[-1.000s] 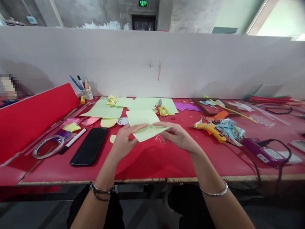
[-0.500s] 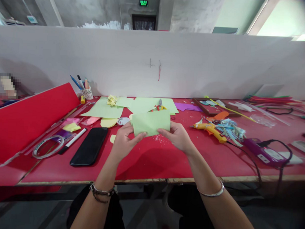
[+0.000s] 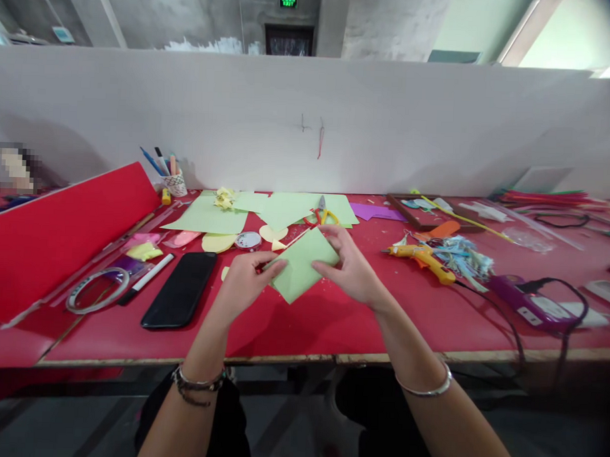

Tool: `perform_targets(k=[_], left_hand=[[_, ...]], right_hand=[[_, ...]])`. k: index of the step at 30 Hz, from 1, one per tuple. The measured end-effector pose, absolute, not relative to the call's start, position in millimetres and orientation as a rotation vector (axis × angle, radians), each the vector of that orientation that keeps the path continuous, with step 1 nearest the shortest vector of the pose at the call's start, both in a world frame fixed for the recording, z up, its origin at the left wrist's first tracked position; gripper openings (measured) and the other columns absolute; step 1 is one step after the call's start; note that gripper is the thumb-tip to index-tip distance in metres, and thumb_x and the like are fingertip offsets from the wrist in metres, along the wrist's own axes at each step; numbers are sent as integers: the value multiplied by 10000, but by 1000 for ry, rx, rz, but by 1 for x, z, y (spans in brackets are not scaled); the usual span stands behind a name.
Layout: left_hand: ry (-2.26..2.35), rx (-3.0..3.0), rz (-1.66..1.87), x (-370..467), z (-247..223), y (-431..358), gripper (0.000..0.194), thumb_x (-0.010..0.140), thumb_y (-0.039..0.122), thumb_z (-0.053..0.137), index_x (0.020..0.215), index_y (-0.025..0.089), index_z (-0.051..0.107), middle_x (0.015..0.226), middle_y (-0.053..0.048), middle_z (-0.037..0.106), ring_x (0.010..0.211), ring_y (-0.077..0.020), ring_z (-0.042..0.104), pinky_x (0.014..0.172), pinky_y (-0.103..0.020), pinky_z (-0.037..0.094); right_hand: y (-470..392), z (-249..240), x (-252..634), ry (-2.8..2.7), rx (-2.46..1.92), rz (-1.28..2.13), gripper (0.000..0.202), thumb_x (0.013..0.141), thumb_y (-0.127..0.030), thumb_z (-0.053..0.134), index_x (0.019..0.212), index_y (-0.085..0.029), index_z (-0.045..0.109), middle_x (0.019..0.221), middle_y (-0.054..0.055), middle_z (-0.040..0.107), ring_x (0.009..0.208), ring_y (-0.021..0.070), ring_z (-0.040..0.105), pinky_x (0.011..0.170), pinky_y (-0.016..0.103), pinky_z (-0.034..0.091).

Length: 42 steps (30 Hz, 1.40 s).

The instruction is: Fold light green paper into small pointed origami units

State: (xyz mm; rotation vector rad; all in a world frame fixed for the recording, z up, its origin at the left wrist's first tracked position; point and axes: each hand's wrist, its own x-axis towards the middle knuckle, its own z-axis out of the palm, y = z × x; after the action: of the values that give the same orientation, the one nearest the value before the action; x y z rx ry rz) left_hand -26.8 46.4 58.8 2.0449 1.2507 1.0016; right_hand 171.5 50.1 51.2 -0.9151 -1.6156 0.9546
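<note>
A piece of light green paper [image 3: 304, 265] is held tilted, one corner pointing down, above the red table [image 3: 281, 334]. My left hand [image 3: 246, 280] pinches its left edge, thumb on the near face and the other fingers behind. At the right edge my right hand [image 3: 351, 267] grips it too, thumb in front and fingers curled over the upper side. Just beyond the paper lie pliers [image 3: 328, 216] with red and yellow handles, pale yellow paper pieces [image 3: 273, 234] and a small round container [image 3: 247, 240]. Larger green sheets [image 3: 208, 215] lie farther back.
On the left are a black phone [image 3: 179, 291], a marker [image 3: 147, 279], a tape roll [image 3: 97, 290], a red board [image 3: 64, 240] and a pen cup [image 3: 175, 184]. To the right lie a yellow glue gun [image 3: 424, 259], blue tassels [image 3: 464, 257] and a purple power strip [image 3: 530, 303]. A white partition [image 3: 413, 125] stands behind.
The green paper has turned from roughly level to a diagonal, corner down, and dropped slightly. My right fingers have moved up over its edge. More of the pliers shows.
</note>
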Motion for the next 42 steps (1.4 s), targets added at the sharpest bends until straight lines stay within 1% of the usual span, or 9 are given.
perform_targets(k=[3,8,14,19,28,32,36,40,42], left_hand=[[1224,1981,1047,-24,58,46,328,801,439,484,686,143,567,575,31,469,513,-88,394,474,-205,300],[1190,1981,1026,-22,58,45,302,783,422,523,649,151,518,563,44,444,501,-78,386,472,-197,294],[1059,2004,1066,-15,59,41,352,840,410,423,591,161,423,544,42,353,500,-81,327,464,-207,263],[1077,1950,1346,-11,63,37,273,827,333,480,620,157,496,567,22,439,523,-87,369,483,-205,302],[1183,1984,1417,-10,64,33,266,820,338,500,635,158,564,576,8,522,530,-96,433,481,-210,329],[1199,2005,1401,-9,65,31,328,835,348,474,568,160,501,510,29,429,484,-85,370,458,-215,293],[1191,1986,1442,-7,66,30,380,835,345,477,507,164,415,472,42,355,452,-75,313,438,-219,260],[1212,1994,1498,-5,67,28,320,817,341,511,551,164,494,500,29,448,473,-83,374,452,-220,287],[1220,2004,1524,-5,67,28,290,813,333,520,579,162,532,527,20,502,489,-88,414,466,-220,307]], right_hand=[[51,52,166,-1357,-996,1112,446,721,-348,595,1113,-196,444,916,53,617,753,155,596,626,281,513],[49,55,164,-1277,-1030,1222,352,710,-460,588,832,-130,606,818,76,653,775,195,614,688,314,508],[42,60,163,-1439,-945,1201,301,729,-426,589,847,-152,622,849,59,674,801,191,618,723,312,491],[37,64,161,-1459,-942,1197,271,719,-402,607,853,-166,620,873,60,678,817,191,620,716,310,498],[33,67,159,-1424,-913,1186,359,707,-504,584,817,-164,617,770,41,654,738,174,604,645,270,480],[33,68,160,-1433,-933,1171,370,717,-537,557,737,-169,589,684,23,605,639,138,559,565,235,439],[35,63,162,-1415,-919,1150,418,774,-562,464,618,-174,487,563,-18,474,509,89,448,476,210,363],[35,64,163,-1447,-953,1040,446,793,-556,442,556,-186,364,508,-60,291,434,57,272,414,202,251],[34,67,164,-1489,-958,984,457,792,-559,439,545,-189,333,509,-65,254,436,55,228,414,206,230]])
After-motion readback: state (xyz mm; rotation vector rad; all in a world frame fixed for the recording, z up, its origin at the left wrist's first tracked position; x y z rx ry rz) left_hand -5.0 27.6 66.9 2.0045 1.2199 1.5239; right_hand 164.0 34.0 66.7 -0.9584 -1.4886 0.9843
